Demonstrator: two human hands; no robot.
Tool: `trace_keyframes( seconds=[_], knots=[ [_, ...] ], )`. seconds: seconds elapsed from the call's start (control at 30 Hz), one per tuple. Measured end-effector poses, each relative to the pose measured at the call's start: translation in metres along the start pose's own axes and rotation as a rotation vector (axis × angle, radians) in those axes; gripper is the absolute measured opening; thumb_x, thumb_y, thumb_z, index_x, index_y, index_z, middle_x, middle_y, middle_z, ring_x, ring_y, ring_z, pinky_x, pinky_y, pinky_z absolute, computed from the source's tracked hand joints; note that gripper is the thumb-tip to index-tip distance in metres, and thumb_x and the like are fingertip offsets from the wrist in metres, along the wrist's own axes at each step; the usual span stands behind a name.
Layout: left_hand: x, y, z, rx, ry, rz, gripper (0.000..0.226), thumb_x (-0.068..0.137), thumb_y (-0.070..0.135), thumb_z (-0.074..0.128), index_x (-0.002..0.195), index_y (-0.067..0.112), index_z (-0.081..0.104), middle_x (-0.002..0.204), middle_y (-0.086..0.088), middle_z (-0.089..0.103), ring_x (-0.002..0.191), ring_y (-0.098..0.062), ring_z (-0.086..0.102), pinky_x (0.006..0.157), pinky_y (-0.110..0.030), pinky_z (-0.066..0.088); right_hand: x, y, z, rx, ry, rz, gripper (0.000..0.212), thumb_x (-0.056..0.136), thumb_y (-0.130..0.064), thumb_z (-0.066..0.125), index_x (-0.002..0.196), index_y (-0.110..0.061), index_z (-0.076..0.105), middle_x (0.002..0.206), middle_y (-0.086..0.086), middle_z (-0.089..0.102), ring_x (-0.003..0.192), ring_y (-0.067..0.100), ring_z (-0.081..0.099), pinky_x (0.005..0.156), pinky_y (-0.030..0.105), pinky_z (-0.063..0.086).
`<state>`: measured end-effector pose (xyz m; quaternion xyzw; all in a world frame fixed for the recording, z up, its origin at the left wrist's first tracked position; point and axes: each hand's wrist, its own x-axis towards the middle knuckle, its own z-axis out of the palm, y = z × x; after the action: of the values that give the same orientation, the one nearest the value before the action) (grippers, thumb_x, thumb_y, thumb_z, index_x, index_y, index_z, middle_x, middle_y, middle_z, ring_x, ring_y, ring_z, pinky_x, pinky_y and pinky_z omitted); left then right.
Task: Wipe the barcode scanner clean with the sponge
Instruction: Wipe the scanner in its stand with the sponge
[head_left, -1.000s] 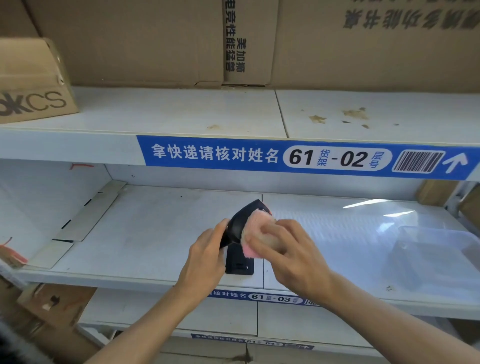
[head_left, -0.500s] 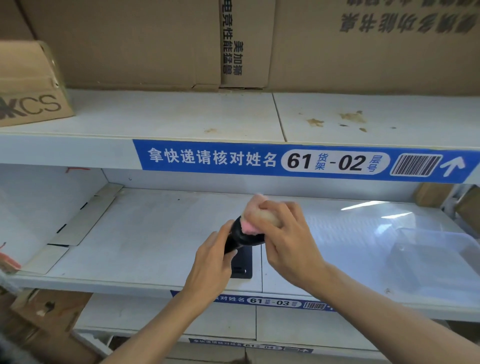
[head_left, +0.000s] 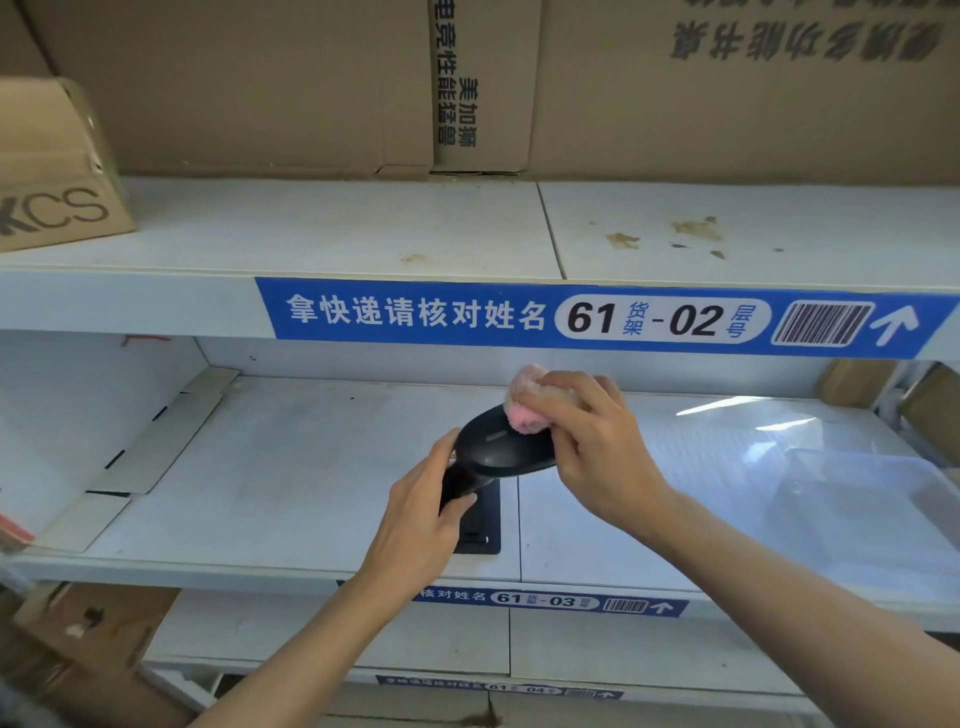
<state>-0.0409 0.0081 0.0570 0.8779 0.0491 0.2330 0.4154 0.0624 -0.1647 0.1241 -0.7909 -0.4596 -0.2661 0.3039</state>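
A black barcode scanner (head_left: 496, 447) is held above the middle shelf, its rounded head facing up toward me. My left hand (head_left: 423, 512) grips its handle from below and to the left. My right hand (head_left: 587, 441) pinches a pink sponge (head_left: 524, 400) and presses it on the far right end of the scanner's head. Most of the sponge is hidden under my fingers. A black flat base (head_left: 480, 522) lies on the shelf under the scanner.
The white middle shelf (head_left: 291, 483) carries a clear plastic tray (head_left: 852, 514) at the right. The upper shelf with the blue 61-02 label (head_left: 597, 318) is close above my hands. Cardboard boxes (head_left: 260, 83) stand on that upper shelf.
My right hand has slid the sponge from the near side of the scanner's head up and over to its far end. The scanner has tilted so its top now faces me.
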Motion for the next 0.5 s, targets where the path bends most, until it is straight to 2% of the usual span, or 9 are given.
trace_keyframes(
  seconds=[0.07, 0.17, 0.23, 0.3, 0.4, 0.5],
  knots=[
    [0.0, 0.0, -0.001, 0.0, -0.015, 0.001, 0.086, 0.084, 0.001, 0.067, 0.123, 0.067, 0.028, 0.105, 0.035, 0.053, 0.099, 0.022, 0.05, 0.078, 0.005, 0.036, -0.009, -0.002, -0.001, 0.0, -0.004, -0.039, 0.048, 0.082, 0.009, 0.049, 0.119, -0.017, 0.063, 0.116, 0.016, 0.059, 0.094, 0.04, 0.05, 0.078, 0.042, 0.045],
    [-0.004, -0.002, -0.003, 0.006, -0.022, -0.014, 0.087, 0.084, 0.0, 0.066, 0.121, 0.069, 0.027, 0.103, 0.033, 0.054, 0.098, 0.021, 0.052, 0.076, 0.004, 0.037, -0.025, -0.006, -0.005, -0.038, -0.028, -0.143, 0.052, 0.076, 0.011, 0.049, 0.117, -0.021, 0.057, 0.117, 0.011, 0.058, 0.091, 0.037, 0.048, 0.076, 0.032, 0.039],
    [-0.004, -0.003, -0.005, -0.003, -0.01, -0.048, 0.085, 0.085, 0.001, 0.066, 0.119, 0.07, 0.029, 0.101, 0.029, 0.057, 0.096, 0.012, 0.057, 0.078, -0.006, 0.046, -0.036, -0.01, -0.007, -0.057, -0.082, -0.239, 0.05, 0.076, 0.012, 0.047, 0.114, -0.02, 0.057, 0.119, 0.007, 0.051, 0.089, 0.037, 0.046, 0.073, 0.031, 0.041],
    [-0.002, -0.003, -0.007, -0.042, -0.009, -0.098, 0.082, 0.086, 0.003, 0.066, 0.114, 0.072, 0.032, 0.098, 0.02, 0.061, 0.089, 0.005, 0.062, 0.074, -0.016, 0.054, -0.04, -0.01, -0.012, -0.06, -0.115, -0.318, 0.045, 0.081, 0.009, 0.042, 0.112, -0.019, 0.058, 0.119, 0.005, 0.047, 0.089, 0.036, 0.047, 0.072, 0.032, 0.043],
    [0.0, 0.0, -0.006, -0.133, -0.029, -0.158, 0.072, 0.085, 0.002, 0.067, 0.119, 0.059, 0.038, 0.097, 0.013, 0.062, 0.081, 0.015, 0.061, 0.059, -0.004, 0.047, -0.026, -0.003, -0.018, -0.055, -0.017, -0.231, 0.047, 0.08, 0.014, 0.047, 0.115, -0.014, 0.061, 0.117, 0.012, 0.055, 0.09, 0.037, 0.049, 0.077, 0.031, 0.039],
    [0.003, 0.01, -0.001, -0.175, -0.062, -0.2, 0.063, 0.084, 0.002, 0.069, 0.129, 0.038, 0.044, 0.097, 0.015, 0.061, 0.082, 0.018, 0.06, 0.058, 0.0, 0.044, -0.007, -0.001, -0.017, -0.02, 0.095, -0.037, 0.048, 0.077, 0.016, 0.051, 0.114, -0.01, 0.067, 0.112, 0.019, 0.06, 0.091, 0.041, 0.05, 0.079, 0.036, 0.04]
  ],
)
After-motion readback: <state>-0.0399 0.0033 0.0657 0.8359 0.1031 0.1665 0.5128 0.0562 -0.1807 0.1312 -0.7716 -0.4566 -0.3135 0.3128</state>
